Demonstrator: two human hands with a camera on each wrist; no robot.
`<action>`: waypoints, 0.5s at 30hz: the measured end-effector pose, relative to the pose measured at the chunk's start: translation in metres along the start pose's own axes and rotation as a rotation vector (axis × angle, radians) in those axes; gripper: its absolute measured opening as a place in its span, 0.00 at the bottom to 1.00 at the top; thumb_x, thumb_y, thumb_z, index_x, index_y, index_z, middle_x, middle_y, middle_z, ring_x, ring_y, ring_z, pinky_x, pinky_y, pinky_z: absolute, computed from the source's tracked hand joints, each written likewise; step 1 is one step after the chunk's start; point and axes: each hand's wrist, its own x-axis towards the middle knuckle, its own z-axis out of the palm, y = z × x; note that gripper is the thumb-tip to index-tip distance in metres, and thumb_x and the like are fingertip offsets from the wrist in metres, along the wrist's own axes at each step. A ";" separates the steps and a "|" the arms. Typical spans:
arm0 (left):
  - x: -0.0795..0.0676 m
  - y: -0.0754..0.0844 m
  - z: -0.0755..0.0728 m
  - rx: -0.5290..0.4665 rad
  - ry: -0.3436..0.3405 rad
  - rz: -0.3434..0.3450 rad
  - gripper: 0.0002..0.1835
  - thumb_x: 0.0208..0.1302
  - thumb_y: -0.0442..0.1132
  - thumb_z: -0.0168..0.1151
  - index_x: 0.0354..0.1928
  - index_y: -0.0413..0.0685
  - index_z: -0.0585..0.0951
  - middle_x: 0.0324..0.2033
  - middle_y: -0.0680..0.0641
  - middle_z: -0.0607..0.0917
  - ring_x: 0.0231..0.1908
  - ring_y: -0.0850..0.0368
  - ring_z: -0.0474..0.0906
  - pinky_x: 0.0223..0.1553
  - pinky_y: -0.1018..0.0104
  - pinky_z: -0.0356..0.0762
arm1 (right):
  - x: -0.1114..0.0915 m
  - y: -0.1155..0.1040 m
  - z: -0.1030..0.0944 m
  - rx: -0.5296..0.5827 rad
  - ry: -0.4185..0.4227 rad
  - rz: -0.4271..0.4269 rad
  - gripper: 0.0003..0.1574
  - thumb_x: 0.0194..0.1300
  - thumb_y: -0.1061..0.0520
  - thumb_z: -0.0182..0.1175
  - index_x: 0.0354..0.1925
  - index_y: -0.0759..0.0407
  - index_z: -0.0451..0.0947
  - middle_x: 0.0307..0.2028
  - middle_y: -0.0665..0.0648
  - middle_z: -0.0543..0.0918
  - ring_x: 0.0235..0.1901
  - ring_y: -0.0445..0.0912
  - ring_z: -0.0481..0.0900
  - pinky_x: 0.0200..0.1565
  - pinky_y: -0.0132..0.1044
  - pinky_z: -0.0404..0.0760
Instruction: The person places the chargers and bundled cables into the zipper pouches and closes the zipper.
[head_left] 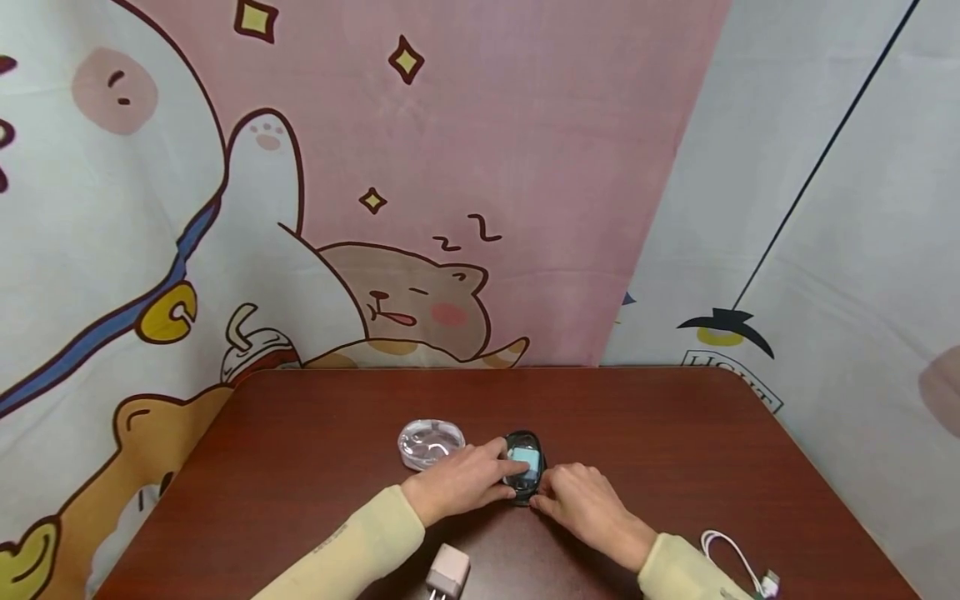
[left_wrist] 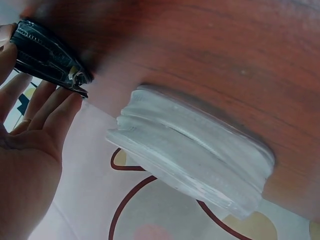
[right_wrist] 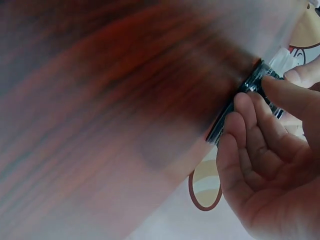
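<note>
A black oval coil, which looks like a wrapped cable in clear plastic [head_left: 522, 438], lies between both hands on the brown table, with a light blue patch at its middle. My left hand [head_left: 459, 481] grips it from the left, one finger reaching across the patch and the thumb at the near edge. On the other side my right hand [head_left: 585, 502] pinches its right edge with thumb and fingertips; the right wrist view shows the black side [right_wrist: 220, 127] against these curled fingers. Just left of the left hand sits a clear oval pack [head_left: 429, 439] with whitish contents.
A pale pink plug adapter [head_left: 450, 569] with metal prongs lies near the front, between the forearms. A white USB cable [head_left: 770, 582] rests by the right sleeve. Behind the table [head_left: 337, 400] hangs a cartoon-printed cloth [head_left: 562, 167].
</note>
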 end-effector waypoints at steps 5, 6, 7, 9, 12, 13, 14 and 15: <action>0.002 -0.001 -0.001 -0.027 -0.008 -0.007 0.21 0.72 0.51 0.67 0.65 0.60 0.83 0.42 0.53 0.78 0.27 0.68 0.72 0.31 0.74 0.74 | -0.001 -0.002 0.002 -0.028 0.031 0.014 0.22 0.57 0.49 0.78 0.18 0.44 0.74 0.18 0.39 0.72 0.18 0.33 0.66 0.19 0.33 0.67; 0.003 -0.001 -0.001 -0.022 -0.008 -0.007 0.21 0.72 0.51 0.67 0.64 0.60 0.83 0.42 0.53 0.78 0.27 0.68 0.72 0.31 0.74 0.75 | -0.001 -0.002 0.003 -0.038 0.038 0.013 0.22 0.57 0.50 0.78 0.18 0.44 0.74 0.18 0.39 0.72 0.18 0.33 0.66 0.19 0.34 0.67; 0.003 -0.001 0.000 -0.015 -0.007 -0.007 0.21 0.72 0.51 0.67 0.64 0.60 0.83 0.42 0.53 0.78 0.27 0.67 0.72 0.32 0.74 0.76 | -0.001 -0.003 0.003 -0.048 0.039 0.014 0.22 0.57 0.51 0.77 0.17 0.44 0.73 0.18 0.40 0.71 0.18 0.34 0.66 0.19 0.34 0.67; 0.003 0.000 0.000 0.003 -0.002 0.002 0.21 0.71 0.51 0.67 0.64 0.60 0.84 0.42 0.52 0.78 0.28 0.67 0.73 0.32 0.72 0.77 | -0.002 -0.003 0.003 -0.065 0.041 0.007 0.23 0.57 0.55 0.76 0.17 0.45 0.71 0.17 0.40 0.70 0.18 0.35 0.66 0.19 0.34 0.67; 0.002 0.001 0.000 0.037 0.011 0.021 0.21 0.71 0.51 0.68 0.63 0.61 0.85 0.42 0.52 0.78 0.28 0.65 0.74 0.32 0.71 0.78 | -0.003 -0.002 0.003 -0.085 0.050 -0.023 0.22 0.54 0.60 0.73 0.17 0.45 0.70 0.17 0.40 0.69 0.18 0.35 0.65 0.19 0.34 0.67; 0.001 0.001 0.000 0.047 0.018 0.030 0.20 0.71 0.51 0.68 0.63 0.61 0.85 0.41 0.51 0.78 0.28 0.65 0.74 0.31 0.71 0.78 | -0.003 -0.001 0.002 -0.083 0.052 -0.033 0.21 0.53 0.61 0.72 0.17 0.45 0.70 0.17 0.40 0.68 0.18 0.35 0.65 0.19 0.33 0.67; 0.001 0.001 0.000 0.057 0.025 0.040 0.20 0.70 0.51 0.68 0.62 0.61 0.85 0.41 0.51 0.78 0.28 0.64 0.75 0.31 0.70 0.78 | -0.003 -0.001 0.002 -0.078 0.055 -0.044 0.20 0.52 0.62 0.72 0.18 0.45 0.71 0.17 0.40 0.69 0.18 0.35 0.65 0.20 0.33 0.67; 0.001 0.001 0.000 0.067 0.031 0.047 0.20 0.71 0.51 0.68 0.62 0.61 0.85 0.41 0.51 0.78 0.28 0.64 0.75 0.30 0.70 0.78 | -0.003 0.000 0.001 -0.075 0.060 -0.053 0.19 0.51 0.62 0.72 0.18 0.46 0.72 0.17 0.40 0.69 0.18 0.34 0.66 0.20 0.33 0.67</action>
